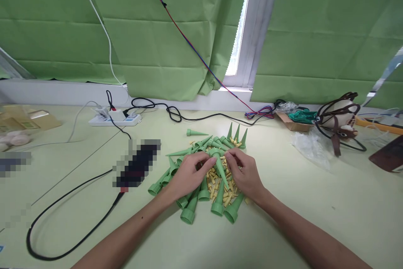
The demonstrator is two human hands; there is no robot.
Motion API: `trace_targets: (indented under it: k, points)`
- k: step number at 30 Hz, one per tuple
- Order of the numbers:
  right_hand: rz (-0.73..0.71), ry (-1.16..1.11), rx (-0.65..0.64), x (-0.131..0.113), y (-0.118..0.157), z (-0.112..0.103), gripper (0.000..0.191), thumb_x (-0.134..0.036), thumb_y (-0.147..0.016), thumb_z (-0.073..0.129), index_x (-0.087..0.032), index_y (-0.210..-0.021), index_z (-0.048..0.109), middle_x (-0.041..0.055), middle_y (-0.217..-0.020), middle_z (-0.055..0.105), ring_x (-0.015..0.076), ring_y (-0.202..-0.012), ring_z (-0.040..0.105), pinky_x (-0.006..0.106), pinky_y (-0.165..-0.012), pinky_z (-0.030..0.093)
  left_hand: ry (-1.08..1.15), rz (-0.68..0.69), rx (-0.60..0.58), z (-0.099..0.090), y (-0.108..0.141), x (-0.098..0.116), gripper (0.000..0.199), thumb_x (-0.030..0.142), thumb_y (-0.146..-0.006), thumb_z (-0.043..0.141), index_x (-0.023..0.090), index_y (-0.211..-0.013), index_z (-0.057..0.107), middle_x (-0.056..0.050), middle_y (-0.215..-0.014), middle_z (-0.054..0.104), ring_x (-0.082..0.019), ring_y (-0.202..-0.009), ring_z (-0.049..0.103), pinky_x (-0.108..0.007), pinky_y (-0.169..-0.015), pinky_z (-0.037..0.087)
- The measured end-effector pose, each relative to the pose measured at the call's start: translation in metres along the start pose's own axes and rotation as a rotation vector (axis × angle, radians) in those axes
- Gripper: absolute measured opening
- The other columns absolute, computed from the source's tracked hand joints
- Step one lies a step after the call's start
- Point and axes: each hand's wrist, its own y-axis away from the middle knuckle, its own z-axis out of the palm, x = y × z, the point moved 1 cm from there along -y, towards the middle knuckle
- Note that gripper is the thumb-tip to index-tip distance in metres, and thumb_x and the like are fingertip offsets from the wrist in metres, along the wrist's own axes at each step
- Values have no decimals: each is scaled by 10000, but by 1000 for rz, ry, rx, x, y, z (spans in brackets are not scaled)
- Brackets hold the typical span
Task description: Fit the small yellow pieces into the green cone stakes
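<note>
"One green cone (pixel 222 173) is up in the fingers. What do you have on it?"

"I have the left hand (pixel 190 172) pinched near its wide end, thumb and finger clamped on it. The tip slants down over the yellow pegs (pixel 214 181), amid the loose cones (pixel 189 213). My right hand (pixel 247 173) is just beside it, thumb and finger drawn close together; whether they grip a peg, I cannot tell."

"Which step would you call that?"

"Close fingertip work on a single cone, I'd judge. Three upright cones (pixel 236 133) stand behind the heap, pegs around their bases."

"What does the next move call for, then?"

"From my end, a steady left pinch so the cone doesn't roll, and a light, exact touch from the right. I'd keep both wrists clear of the crowded cones below; a nudge could scatter them."
</note>
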Motion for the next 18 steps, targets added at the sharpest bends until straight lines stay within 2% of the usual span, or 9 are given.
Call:
trace_targets:
  k: [6,18]
  points:
    - [-32,38,6,-1,0,0,251,-328,-984,448,-202,-789,543,-20,-633,458,125,-552,394,265,-530,335,-15,15,13,-1,0,2,402,413,-971,449,177,-645,445,29,-644,422,-131,-625,403,-258,-588,351]
    - [-35,58,-14,1,0,1,251,-322,-982,446,-204,-782,542,-19,-631,469,131,-551,405,266,-537,336,-21,50,4,-1,0,4,315,386,-950,518,175,-718,503,17,-707,513,-134,-662,468,-248,-584,362]
